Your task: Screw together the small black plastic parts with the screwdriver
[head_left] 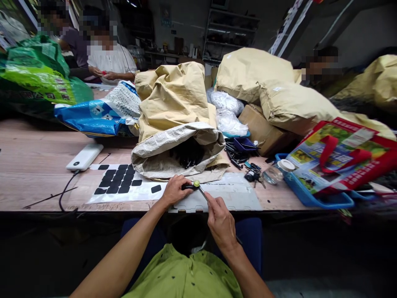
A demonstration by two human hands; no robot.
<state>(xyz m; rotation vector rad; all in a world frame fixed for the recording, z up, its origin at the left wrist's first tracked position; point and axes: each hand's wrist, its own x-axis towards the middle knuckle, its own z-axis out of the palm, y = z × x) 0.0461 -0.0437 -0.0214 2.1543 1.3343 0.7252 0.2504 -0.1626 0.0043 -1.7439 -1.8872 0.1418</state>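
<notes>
Small black part (187, 186), short and dark, capped at one end by a yellow-green round tip (196, 183). Left hand (173, 191) pinches the black part between thumb and fingers, just above the grey sheet (235, 198). Right hand (221, 221) fingers pressed together around a thin metal tool (203, 193), whose tip meets the yellow-green end. Count: one part, one tool. Left of the left hand: one white backing sheet (136, 193) carrying black pads (118, 182), roughly fifteen, one lying apart nearest the hand. Beyond the hands: one open paper sack (176, 153).

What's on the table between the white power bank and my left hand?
In the head view, a white sheet with rows of black pads lies between the power bank and the left hand; one stray pad sits nearest the hand.
</notes>
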